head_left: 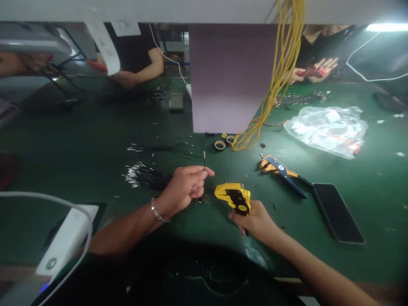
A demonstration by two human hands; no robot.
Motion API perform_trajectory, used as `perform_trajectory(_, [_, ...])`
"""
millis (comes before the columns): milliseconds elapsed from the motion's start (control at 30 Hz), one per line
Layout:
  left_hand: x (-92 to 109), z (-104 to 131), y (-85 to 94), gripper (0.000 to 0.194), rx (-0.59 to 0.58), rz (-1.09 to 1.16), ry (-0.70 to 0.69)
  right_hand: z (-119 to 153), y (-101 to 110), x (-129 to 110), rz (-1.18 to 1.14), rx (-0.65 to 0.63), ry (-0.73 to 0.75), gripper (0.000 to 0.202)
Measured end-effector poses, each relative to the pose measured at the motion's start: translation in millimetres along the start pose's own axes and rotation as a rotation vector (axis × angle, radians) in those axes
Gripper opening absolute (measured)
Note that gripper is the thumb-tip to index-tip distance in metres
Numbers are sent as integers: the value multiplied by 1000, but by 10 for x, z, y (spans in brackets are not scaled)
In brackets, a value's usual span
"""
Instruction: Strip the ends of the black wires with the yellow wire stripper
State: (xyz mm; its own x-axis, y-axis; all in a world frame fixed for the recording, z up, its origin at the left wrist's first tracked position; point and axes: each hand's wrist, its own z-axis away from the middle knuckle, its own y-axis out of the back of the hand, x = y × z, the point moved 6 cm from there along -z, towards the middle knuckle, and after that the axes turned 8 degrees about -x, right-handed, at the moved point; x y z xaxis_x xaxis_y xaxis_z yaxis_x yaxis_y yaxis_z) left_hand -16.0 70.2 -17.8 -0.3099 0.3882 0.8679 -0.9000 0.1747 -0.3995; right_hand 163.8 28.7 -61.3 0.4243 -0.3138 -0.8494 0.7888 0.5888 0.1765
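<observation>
My left hand pinches a short black wire, which stands up from the fingertips with a pale metal end. Under and behind that hand lies a bundle of black wires with silvery tips. My right hand is wrapped round the handle of a yellow and black wire stripper, its head pointing left toward my left hand, with a gap between. A second stripper, blue and orange, rests on the green table to the right.
A phone lies at the right, a plastic bag behind it. Yellow wires hang beside a pale panel. Two tape rolls sit below. A white power strip is at left. Other people's hands work across the table.
</observation>
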Motion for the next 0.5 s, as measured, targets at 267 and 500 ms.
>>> perform_trajectory(267, [-69,-43,-17,11,-72,39,76,177,-208,126,-315,-202,16,32])
perform_trajectory(500, [-176,-53,-33,12,-63,41,110,72,33,183,-702,-12,108,18])
